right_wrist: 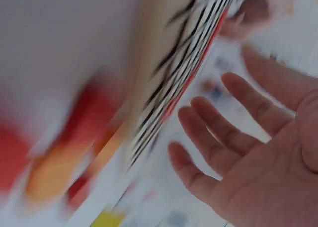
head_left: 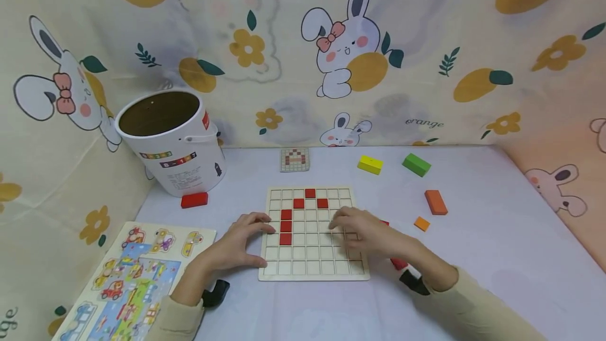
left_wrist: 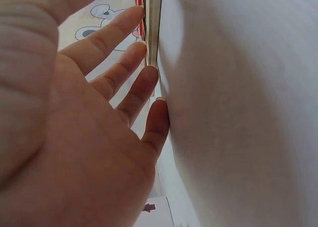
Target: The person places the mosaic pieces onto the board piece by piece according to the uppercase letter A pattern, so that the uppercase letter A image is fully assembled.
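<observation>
My left hand (head_left: 236, 243) lies at the left side of the grid board (head_left: 312, 253), its fingers extended and a little apart; in the left wrist view the fingertips meet the board's edge, and my thumb points at the same side lower down. My right hand (head_left: 364, 231) is over the board's right part, its fingers loosely spread with gaps between them; whether any fingertip touches the board I cannot tell.

The board lies flat on the white tablecloth (head_left: 307, 309) between my hands. Six red tiles (head_left: 286, 227) sit in its squares: one in the top row, two in the next row on either side of it, and three in a single column down the left. Just beside the board, more red pieces (head_left: 399, 263) show from under my right forearm, partly hidden.

Beyond them on the right are a small orange block (head_left: 421, 223), a longer orange block (head_left: 435, 202), a green block (head_left: 416, 164) and a yellow block (head_left: 370, 164). Behind the board lies a small card (head_left: 294, 160) with a red pattern on a grid. To my left, a colourful picture puzzle (head_left: 137, 291) lies partly behind my forearm, and farther back a red block (head_left: 194, 200) rests against the white bucket (head_left: 175, 170). A cloth (head_left: 293, 114) printed with rabbits and oranges hangs behind everything.
</observation>
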The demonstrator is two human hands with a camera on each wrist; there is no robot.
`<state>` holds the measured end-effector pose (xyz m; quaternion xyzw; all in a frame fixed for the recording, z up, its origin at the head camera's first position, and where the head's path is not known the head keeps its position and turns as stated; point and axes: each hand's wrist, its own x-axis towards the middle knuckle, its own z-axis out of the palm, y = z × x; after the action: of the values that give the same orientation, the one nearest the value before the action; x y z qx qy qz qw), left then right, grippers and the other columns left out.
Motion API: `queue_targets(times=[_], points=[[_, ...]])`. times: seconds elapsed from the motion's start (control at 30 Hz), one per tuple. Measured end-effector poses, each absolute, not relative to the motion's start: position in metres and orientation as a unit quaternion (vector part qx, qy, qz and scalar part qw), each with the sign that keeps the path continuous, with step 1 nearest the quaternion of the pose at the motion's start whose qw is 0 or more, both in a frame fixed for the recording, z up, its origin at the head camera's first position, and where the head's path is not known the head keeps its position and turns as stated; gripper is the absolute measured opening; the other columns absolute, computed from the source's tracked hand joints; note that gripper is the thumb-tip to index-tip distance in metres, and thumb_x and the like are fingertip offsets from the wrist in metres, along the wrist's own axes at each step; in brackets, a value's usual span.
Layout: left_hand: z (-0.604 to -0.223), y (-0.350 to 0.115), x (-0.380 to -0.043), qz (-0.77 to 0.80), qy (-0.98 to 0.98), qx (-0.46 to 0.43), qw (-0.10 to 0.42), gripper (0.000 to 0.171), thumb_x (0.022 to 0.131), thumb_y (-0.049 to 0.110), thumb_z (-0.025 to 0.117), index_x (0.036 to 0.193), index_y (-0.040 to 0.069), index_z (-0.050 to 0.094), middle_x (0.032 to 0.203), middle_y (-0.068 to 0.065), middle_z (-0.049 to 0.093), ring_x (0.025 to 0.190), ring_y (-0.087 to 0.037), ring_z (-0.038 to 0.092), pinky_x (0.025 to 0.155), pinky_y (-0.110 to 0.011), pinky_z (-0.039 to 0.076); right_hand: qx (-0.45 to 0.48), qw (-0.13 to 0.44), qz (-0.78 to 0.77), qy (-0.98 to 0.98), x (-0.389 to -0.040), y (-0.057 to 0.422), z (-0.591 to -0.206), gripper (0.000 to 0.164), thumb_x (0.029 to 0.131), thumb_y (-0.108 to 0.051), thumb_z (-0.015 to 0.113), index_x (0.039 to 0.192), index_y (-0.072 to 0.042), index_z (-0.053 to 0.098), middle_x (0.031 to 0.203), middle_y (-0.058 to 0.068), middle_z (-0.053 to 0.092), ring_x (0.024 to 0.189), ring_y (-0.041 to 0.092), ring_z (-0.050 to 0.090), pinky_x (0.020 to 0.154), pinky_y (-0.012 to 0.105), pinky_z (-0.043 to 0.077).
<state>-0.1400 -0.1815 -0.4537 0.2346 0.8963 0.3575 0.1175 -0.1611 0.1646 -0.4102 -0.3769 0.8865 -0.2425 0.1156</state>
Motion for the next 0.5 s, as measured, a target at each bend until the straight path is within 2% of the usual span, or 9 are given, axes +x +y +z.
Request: queue_targets(times=[0.1,0.2,0.37,0.5], points=[[-0.453,-0.18,-0.14,0.36,0.895,0.235,0.119,0.064,0.068,0.028,0.092,0.125,0.02,0.064,0.147,-0.003,0.044,0.139,-0.03,0.031,0.114,-0.061,0.025,-0.279,0.119,-0.289,0.908,-0.171,0.202,-0.412,0.03,0.084,0.002,0.075,0.112,-0.005,0.068,0.108,0.004,0.061,0.098,0.026,0.057,0.083,0.039,0.053],[-0.452,-0.18,-0.14,0.36,0.895,0.234,0.12,0.063,0.068,0.028,0.092,0.125,0.021,0.064,0.147,-0.003,0.044,0.139,-0.03,0.031,0.114,-0.061,0.025,-0.221,0.125,-0.304,0.918,-0.18,0.232,-0.417,0.029,0.083,-0.001,0.077,0.11,-0.003,0.067,0.098,0.003,0.06,0.091,0.023,0.055,0.075,0.031,0.053],[-0.454,-0.18,-0.14,0.36,0.896,0.231,0.12,0.064,0.068,0.03,0.092,0.124,0.022,0.064,0.147,-0.002,0.044,0.139,-0.03,0.031,0.113,-0.061,0.025,-0.223,0.143,-0.324,0.908,-0.189,0.255,-0.427,0.028,0.082,-0.009,0.08,0.107,-0.004,0.069,0.091,0.004,0.057,0.084,0.021,0.051,0.067,0.024,0.048],[-0.454,-0.18,-0.14,0.36,0.896,0.231,0.118,0.063,0.068,0.032,0.092,0.124,0.022,0.065,0.147,-0.002,0.044,0.139,-0.03,0.032,0.113,-0.062,0.025,-0.229,0.147,-0.328,0.905,-0.19,0.257,-0.43,0.024,0.082,-0.006,0.079,0.103,-0.006,0.069,0.091,0.003,0.057,0.084,0.021,0.051,0.067,0.024,0.049]])
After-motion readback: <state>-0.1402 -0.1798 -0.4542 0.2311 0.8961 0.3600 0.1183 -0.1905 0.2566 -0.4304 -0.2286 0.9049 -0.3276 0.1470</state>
